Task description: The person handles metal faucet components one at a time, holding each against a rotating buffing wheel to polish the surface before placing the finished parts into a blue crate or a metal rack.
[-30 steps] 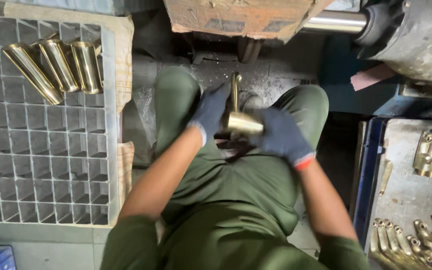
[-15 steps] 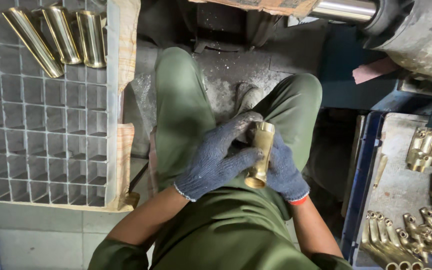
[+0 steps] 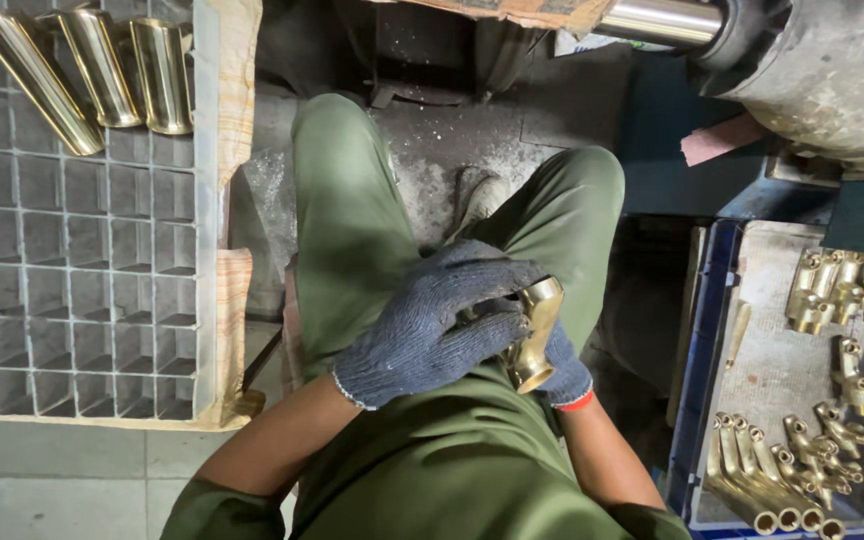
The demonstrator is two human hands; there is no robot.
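Grey knit gloves, one red-cuffed, green rolled sleeves, green trousers, worn shoe.

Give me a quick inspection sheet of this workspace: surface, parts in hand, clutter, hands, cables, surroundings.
Surface: dusty floor between the knees; work is done over the lap.
Job's things: brass fitting held over the lap.
Clutter: three brass tubes in the divider crate; many brass parts in the blue tray.
Hands: left hand, gloved, wraps the fitting from above; right hand, gloved, mostly hidden beneath it.
Cables: nothing seen.
Surroundings: grey machine with a steel shaft at upper right.
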